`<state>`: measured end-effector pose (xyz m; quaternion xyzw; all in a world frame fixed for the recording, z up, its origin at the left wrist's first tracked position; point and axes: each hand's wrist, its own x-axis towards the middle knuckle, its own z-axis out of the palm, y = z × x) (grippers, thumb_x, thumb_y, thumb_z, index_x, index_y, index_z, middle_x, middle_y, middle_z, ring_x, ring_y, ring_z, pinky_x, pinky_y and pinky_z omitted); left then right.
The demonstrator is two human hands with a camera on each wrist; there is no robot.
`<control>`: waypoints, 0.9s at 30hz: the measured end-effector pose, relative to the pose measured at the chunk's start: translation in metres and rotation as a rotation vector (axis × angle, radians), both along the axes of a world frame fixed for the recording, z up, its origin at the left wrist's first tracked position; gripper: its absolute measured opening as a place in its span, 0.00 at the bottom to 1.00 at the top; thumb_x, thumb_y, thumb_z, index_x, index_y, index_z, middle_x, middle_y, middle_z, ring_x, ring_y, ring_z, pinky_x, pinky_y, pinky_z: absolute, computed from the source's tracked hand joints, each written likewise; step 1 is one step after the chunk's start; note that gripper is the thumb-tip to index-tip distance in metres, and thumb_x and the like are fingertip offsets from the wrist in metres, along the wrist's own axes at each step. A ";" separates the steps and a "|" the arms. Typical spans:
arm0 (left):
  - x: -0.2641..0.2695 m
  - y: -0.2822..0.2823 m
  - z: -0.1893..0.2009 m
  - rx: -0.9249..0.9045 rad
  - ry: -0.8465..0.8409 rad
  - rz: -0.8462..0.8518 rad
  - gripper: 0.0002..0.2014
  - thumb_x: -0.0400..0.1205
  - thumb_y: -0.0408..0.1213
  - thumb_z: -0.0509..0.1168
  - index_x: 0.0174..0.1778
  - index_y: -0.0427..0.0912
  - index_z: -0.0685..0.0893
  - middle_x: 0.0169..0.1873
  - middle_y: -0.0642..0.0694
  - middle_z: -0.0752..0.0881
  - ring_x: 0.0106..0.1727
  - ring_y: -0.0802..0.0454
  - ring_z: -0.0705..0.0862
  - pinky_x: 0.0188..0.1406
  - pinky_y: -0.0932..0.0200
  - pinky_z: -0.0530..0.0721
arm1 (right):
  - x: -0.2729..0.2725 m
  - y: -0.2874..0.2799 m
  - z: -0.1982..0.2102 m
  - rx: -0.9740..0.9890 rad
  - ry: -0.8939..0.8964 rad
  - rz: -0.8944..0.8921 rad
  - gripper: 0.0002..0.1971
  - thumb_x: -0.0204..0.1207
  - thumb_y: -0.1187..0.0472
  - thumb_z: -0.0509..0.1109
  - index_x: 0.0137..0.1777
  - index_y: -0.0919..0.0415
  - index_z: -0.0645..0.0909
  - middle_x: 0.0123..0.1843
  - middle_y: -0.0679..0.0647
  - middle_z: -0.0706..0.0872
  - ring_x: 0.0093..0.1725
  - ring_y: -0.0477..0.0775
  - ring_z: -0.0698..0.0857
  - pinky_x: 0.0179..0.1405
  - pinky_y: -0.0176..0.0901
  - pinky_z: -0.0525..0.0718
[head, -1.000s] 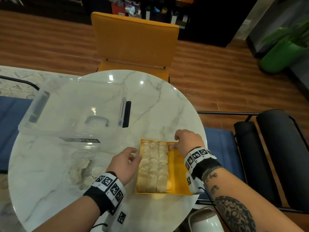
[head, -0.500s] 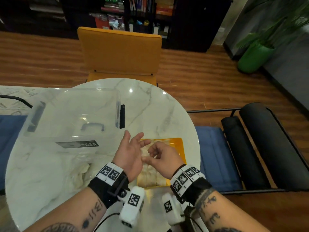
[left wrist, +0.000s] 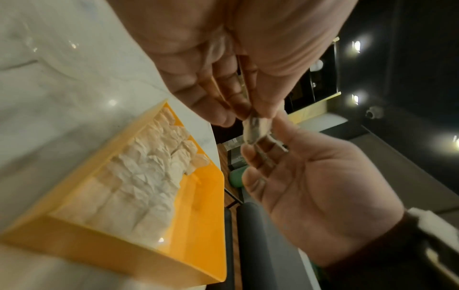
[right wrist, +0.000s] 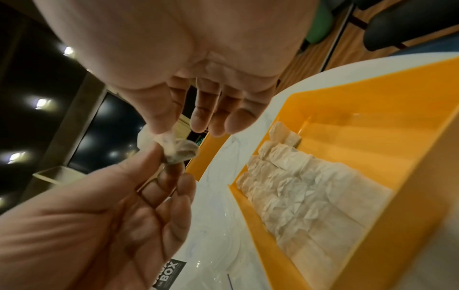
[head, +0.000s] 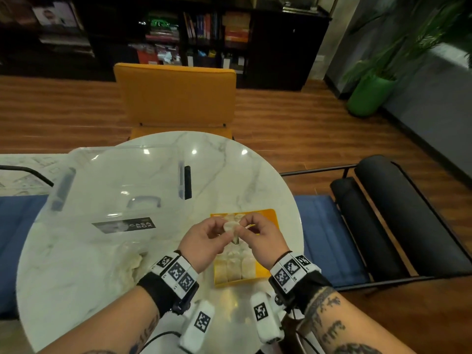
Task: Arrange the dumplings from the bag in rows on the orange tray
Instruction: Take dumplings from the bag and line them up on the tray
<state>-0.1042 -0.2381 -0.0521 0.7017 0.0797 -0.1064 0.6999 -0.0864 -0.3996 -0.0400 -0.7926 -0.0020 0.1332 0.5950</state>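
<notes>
Above the orange tray (head: 270,217), a single dumpling (head: 232,229) is held in the air between both hands. The left hand (head: 204,241) pinches one edge with thumb and fingertips; the right hand (head: 260,238) pinches the opposite edge the same way, its remaining fingers loosely curled. The left wrist view shows the dumpling (left wrist: 255,128) as a thin, pale, folded piece with a darker patch, clear of the tray below.

Handling judgement: the dumpling appears light and soft, with a wrapper that could tear or stick to skin. Take hold at the pleated rim with a light pinch; do not squeeze the filled body.

The tray (left wrist: 198,225) carries dumplings packed in rows (left wrist: 146,176) on its left side, touching one another. The right strip of the tray floor is bare and is the likely place for the held piece. Lower it beside the packed rows without disturbing them.

The tray rests on a round marble table (head: 245,175), near its right edge. A clear plastic bag (head: 122,261) with pale dumplings lies left of the tray. A clear storage box (head: 115,185) labelled "CASA BOX" stands behind the bag. Nothing blocks the path down to the tray. An orange chair (head: 176,95) stands beyond the table.
</notes>
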 end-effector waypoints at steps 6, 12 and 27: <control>0.000 0.004 -0.004 0.295 -0.090 -0.060 0.26 0.66 0.53 0.75 0.61 0.61 0.81 0.58 0.62 0.82 0.57 0.62 0.81 0.54 0.59 0.83 | 0.002 -0.009 0.014 -0.049 -0.073 0.041 0.08 0.73 0.54 0.77 0.39 0.50 0.79 0.47 0.47 0.80 0.37 0.36 0.77 0.41 0.25 0.76; 0.005 0.001 -0.005 0.313 -0.112 -0.141 0.04 0.78 0.36 0.75 0.47 0.48 0.90 0.40 0.47 0.90 0.39 0.59 0.84 0.47 0.61 0.81 | 0.010 -0.017 0.021 -0.121 -0.122 0.092 0.06 0.67 0.51 0.73 0.37 0.51 0.80 0.43 0.49 0.82 0.37 0.45 0.76 0.40 0.32 0.76; 0.013 0.010 -0.038 0.491 0.044 -0.040 0.09 0.80 0.44 0.71 0.54 0.60 0.86 0.52 0.60 0.88 0.46 0.64 0.86 0.52 0.62 0.83 | 0.043 -0.039 0.008 -0.600 -0.162 0.244 0.01 0.78 0.53 0.73 0.48 0.47 0.84 0.38 0.42 0.84 0.42 0.48 0.85 0.43 0.41 0.84</control>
